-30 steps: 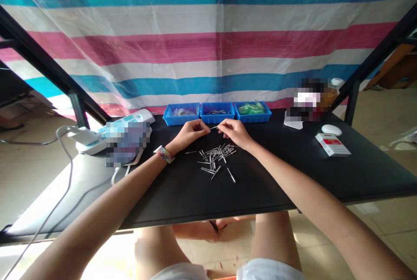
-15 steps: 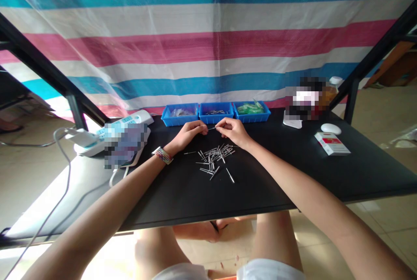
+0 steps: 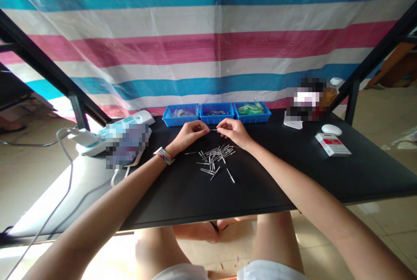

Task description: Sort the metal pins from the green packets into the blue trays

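A thin silver pop rivet (image 3: 213,130) stretches level between my two hands, just above the black tabletop. My left hand (image 3: 193,134) pinches one end of it between thumb and fingers, and a woven bracelet circles that wrist. At the other end, my right hand (image 3: 235,132) grips it with closed fingertips. The ends of the rivet are hidden in the fingers. Below the hands lies a loose pile of similar rivets (image 3: 217,156), with a single rivet (image 3: 230,175) apart at its near side.
Behind the hands stand three blue bins: one with clear bags (image 3: 180,121), one with metal rivets (image 3: 216,119), one with green packets (image 3: 253,119). A power strip (image 3: 138,119) sits left on the table (image 3: 260,193); a red-and-white box (image 3: 332,145) and white mouse-like object (image 3: 331,130) sit right.
The fingers of both hands have shifted slightly along the rivet, still holding it between them. The rivet pile lies as before; the whole view has moved a little.
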### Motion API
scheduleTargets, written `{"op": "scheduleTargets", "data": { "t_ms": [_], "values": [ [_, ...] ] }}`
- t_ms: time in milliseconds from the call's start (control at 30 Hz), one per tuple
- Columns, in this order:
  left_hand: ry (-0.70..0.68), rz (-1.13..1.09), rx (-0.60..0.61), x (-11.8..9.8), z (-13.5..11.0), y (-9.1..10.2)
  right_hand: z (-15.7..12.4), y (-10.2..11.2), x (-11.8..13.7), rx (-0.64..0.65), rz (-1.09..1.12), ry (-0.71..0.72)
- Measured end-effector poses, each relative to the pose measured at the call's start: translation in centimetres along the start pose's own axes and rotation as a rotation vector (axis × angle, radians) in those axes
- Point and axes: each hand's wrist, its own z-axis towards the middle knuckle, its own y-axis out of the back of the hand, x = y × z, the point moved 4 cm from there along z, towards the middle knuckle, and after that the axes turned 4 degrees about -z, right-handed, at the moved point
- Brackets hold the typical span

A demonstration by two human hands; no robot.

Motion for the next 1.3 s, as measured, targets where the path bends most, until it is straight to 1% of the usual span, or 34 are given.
{"op": "scheduleTargets", "data": {
  "t_ms": [167, 500, 567, 633, 800, 833, 867, 900, 1000, 1133, 1200, 1300],
  "values": [
    [0.0, -0.032, -0.05, 0.0, -0.1, 0.2, 0.1, 0.0, 0.1, 0.016, -0.012, 0.004],
    [0.021, -0.077, -0.025, -0.1, 0.0, 0.0, 0.3, 0.3, 0.1, -0.054, -0.04, 0.066],
    [0.021, -0.089, -0.032, -0.2, 0.0, 0.0, 0.2, 0.7, 0.5, -0.109, -0.028, 0.09],
    [0.021, -0.111, -0.035, -0.3, 0.0, 0.0, 0.1, 1.3, 1.1, -0.205, -0.064, 0.126],
    [0.024, -0.137, -0.029, -0.5, 0.0, -0.1, 0.1, 3.3, 2.4, -0.531, -0.329, 0.257],
    [0.02, -0.139, -0.027, -0.5, 0.1, -0.1, 0.4, 3.6, 2.4, -0.562, -0.376, 0.28],
    [0.017, -0.139, -0.025, -0.5, 0.1, -0.1, 0.6, 3.7, 2.3, -0.565, -0.419, 0.301],
    [0.015, -0.138, -0.023, -0.5, 0.0, -0.2, 1.0, 3.7, 2.2, -0.543, -0.459, 0.322],
    [0.019, -0.13, -0.027, -0.5, 0.0, -0.1, 1.5, 3.2, 2.1, -0.403, -0.56, 0.385],
    [0.021, -0.142, -0.042, -0.3, 0.0, -0.1, 0.1, 1.6, 3.1, -0.277, -0.636, 0.413],
    [0.008, -0.173, -0.046, -0.2, 0.0, 0.0, -1.2, 0.0, 4.0, -0.175, -0.651, 0.425],
    [-0.008, -0.211, -0.042, -0.2, 0.0, 0.2, -3.6, -3.8, 5.4, 0.09, -0.676, 0.543]
  ]
}}
